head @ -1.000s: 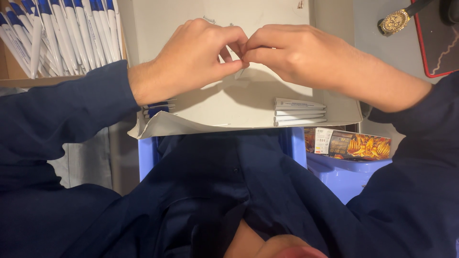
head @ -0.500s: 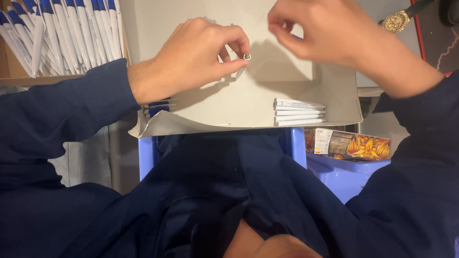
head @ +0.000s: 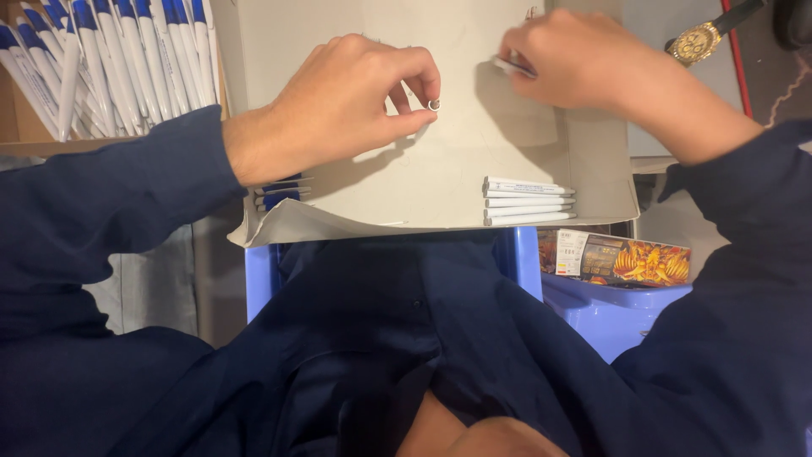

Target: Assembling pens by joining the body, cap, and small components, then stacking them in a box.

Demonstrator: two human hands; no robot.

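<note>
Over the cardboard tray (head: 440, 182), left hand (head: 347, 106) grip pinching small ring (head: 434, 105), right hand (head: 575, 59) grip holding white pen (head: 512, 66).

I see white pens with blue clips (head: 101, 59) top left, white pen barrels (head: 529, 200) on the plain grey-beige cardboard sheet (head: 457, 152), navy sleeves (head: 110, 211), a pale blue plastic stool (head: 609, 313), a gold wristwatch (head: 698, 41), and an orange-patterned carton (head: 626, 258).
</note>
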